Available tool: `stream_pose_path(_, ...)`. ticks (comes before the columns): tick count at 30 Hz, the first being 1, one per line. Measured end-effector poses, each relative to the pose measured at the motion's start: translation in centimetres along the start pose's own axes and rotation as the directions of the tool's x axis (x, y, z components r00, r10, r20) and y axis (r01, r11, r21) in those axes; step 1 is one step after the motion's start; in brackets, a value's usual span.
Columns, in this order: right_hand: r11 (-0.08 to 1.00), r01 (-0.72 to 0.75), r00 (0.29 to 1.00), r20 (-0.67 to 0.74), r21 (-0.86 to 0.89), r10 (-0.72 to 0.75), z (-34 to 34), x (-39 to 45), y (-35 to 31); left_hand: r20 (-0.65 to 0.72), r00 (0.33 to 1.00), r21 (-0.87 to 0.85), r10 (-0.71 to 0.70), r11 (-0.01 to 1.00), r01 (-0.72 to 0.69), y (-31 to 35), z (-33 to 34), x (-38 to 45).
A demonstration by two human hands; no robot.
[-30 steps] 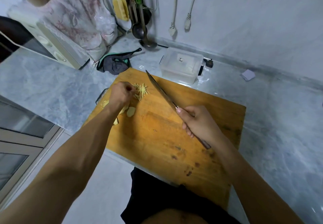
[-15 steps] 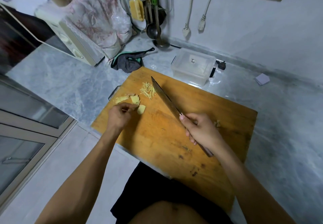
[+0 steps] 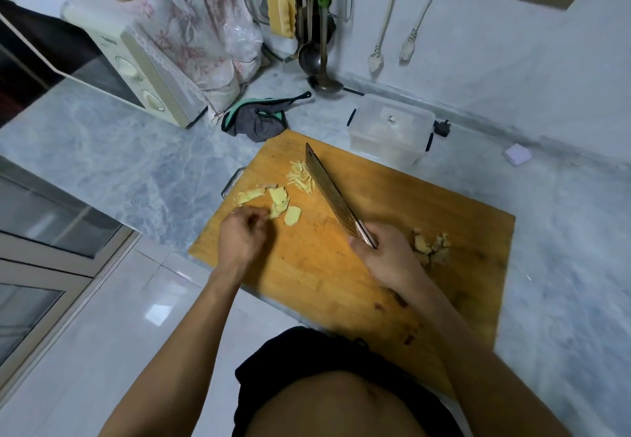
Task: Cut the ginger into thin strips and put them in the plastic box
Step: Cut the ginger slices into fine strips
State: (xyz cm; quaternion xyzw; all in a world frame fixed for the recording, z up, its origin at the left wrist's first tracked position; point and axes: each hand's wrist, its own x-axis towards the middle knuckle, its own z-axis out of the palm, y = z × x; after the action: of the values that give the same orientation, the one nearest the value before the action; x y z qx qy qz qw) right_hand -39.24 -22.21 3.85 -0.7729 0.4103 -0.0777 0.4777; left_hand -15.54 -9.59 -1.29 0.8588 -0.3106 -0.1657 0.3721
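The grey marble counter (image 3: 112, 170) runs wall to wall, and on it the wooden cutting board (image 3: 426, 218) takes up most of the middle. Just past the board's far edge sits the clear plastic box (image 3: 391, 136), lid on as far as I can tell, well apart from both hands. The knife (image 3: 333, 196) lies slanted across the board, tip pointing far and left, and the right hand (image 3: 386, 259) has its fingers wrapped round the handle. Off to the right of that hand is a small heap of ginger trimmings (image 3: 431, 247). A little pile of cut strips (image 3: 301, 177) lies touching the blade's left side near the tip. The ginger slices (image 3: 273, 202) are spread on the board's left part, just beyond the left hand (image 3: 240, 235), whose fingertips are curled in and pinching at the nearest slice. So the slices lie far and slightly right of those fingers, left of the blade; I reckon the left hand must stack them and slide them rightward under the edge.
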Motion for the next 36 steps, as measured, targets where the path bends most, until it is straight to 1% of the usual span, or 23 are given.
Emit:
stream_pose_path(4,0.998,-0.033,0.999,-0.044,-0.044,0.031,1.2,0.2,0.3,-0.013,1.000,0.012,0.028,1.000,-0.028,-0.2,0.0,1.3)
stream_pose_path(8,0.997,-0.080,0.988,-0.134,0.010,0.081,1.9,0.3,0.7,-0.066,0.998,0.015,0.016,1.000,-0.015,-0.9,0.2,1.9)
stream_pose_path(12,0.997,-0.073,0.986,-0.150,0.004,0.073,2.3,0.8,0.4,-0.056,0.998,0.045,0.030,0.999,-0.027,-1.0,0.1,3.0)
stream_pose_path(14,0.996,-0.089,0.986,-0.139,-0.002,0.088,2.5,1.2,0.2,-0.012,0.994,0.095,0.110,0.990,-0.108,-0.4,0.0,3.9)
stream_pose_path(17,0.991,-0.134,0.986,-0.101,-0.004,0.133,2.6,2.0,-0.4,0.083,0.971,0.226,0.226,0.945,-0.239,0.6,0.0,5.8)
stream_pose_path(20,0.990,-0.141,0.985,-0.097,-0.006,0.140,2.6,2.2,-0.4,0.230,0.950,0.372,0.211,0.883,-0.286,1.5,0.2,7.7)
stream_pose_path(22,0.988,-0.155,0.984,-0.092,0.017,0.156,2.5,2.0,-0.2,0.297,0.929,0.410,0.221,0.849,-0.333,1.9,0.2,8.5)
stream_pose_path(25,0.983,-0.172,0.980,-0.096,0.059,0.177,2.3,1.8,0.1,0.305,0.924,0.398,0.233,0.850,-0.346,2.3,-0.2,8.7)
stream_pose_path(28,0.979,-0.171,0.976,-0.117,0.114,0.184,2.2,1.7,0.2,0.330,0.901,0.344,0.283,0.852,-0.394,2.0,-0.5,8.4)
stream_pose_path(30,0.974,-0.177,0.974,-0.120,0.144,0.195,2.0,1.5,0.3,0.339,0.901,0.349,0.271,0.853,-0.388,1.4,-0.4,8.8)
stream_pose_path(33,0.966,-0.191,0.967,-0.138,0.173,0.216,1.9,1.4,0.6,0.293,0.926,0.344,0.238,0.878,-0.334,0.5,-0.6,9.3)
stream_pose_path(36,0.960,-0.196,0.963,-0.145,0.199,0.227,1.8,1.3,0.8,0.187,0.954,0.271,0.236,0.921,-0.281,0.4,-1.0,7.7)
